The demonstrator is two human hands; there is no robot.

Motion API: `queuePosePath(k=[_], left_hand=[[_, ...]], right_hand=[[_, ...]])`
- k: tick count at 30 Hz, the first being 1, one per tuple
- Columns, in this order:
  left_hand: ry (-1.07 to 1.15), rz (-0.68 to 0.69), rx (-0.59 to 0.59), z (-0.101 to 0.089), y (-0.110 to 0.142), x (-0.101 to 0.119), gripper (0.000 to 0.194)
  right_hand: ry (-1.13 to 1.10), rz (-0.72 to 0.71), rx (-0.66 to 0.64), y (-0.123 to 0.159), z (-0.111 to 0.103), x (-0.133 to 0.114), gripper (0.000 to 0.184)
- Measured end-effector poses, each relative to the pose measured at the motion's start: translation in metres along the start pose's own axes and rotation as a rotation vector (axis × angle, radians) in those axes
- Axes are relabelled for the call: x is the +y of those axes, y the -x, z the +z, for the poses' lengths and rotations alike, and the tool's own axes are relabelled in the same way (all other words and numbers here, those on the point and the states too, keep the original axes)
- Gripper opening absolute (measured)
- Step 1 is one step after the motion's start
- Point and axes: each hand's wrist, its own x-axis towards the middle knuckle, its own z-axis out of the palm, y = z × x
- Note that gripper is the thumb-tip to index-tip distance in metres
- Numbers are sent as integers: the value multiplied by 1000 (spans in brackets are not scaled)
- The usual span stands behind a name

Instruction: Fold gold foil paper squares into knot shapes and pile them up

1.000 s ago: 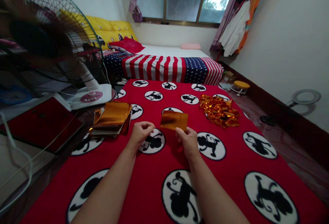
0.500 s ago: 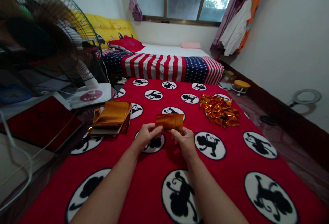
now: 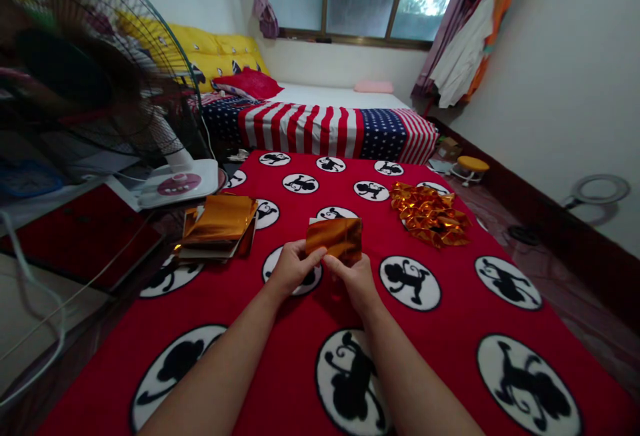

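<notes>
Both my hands hold one sheet of gold foil paper [image 3: 336, 237] just above the red monkey-print blanket [image 3: 450, 329]. My left hand [image 3: 293, 267] pinches its near left edge with closed fingers. My right hand [image 3: 354, 279] pinches the near edge beside it, thumb on the sheet. The two hands nearly touch. A stack of flat gold sheets [image 3: 220, 223] lies to the left of my left hand. A heap of folded gold pieces [image 3: 431, 214] lies to the far right.
A standing fan [image 3: 85, 69] with its white base [image 3: 175, 186] is at the left, beside a red board [image 3: 75, 236]. A bed with a flag-pattern cover [image 3: 325, 131] stands beyond the blanket. A small yellow stool [image 3: 470, 166] and a ring light [image 3: 600, 189] are by the right wall.
My left hand moved right from the blanket and took hold of the gold sheet. My hands came together, and the sheet shifted slightly left and nearer to me.
</notes>
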Motion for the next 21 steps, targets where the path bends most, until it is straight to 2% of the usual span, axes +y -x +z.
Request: queuePosePath(k=[4, 9, 15, 21], left_hand=[[-23, 8, -27, -2, 1, -2, 32], [-56, 10, 20, -9, -1, -6, 31], [-65, -44, 88, -13, -2, 0, 32], [-111, -30, 99, -16, -4, -5, 33]], right_hand=[[-3, -8, 20, 0, -1, 1, 27], [-119, -35, 77, -1, -5, -1, 23], [-209, -59, 151, -4, -9, -1, 25], [-289, -70, 200, -8, -12, 1, 23]])
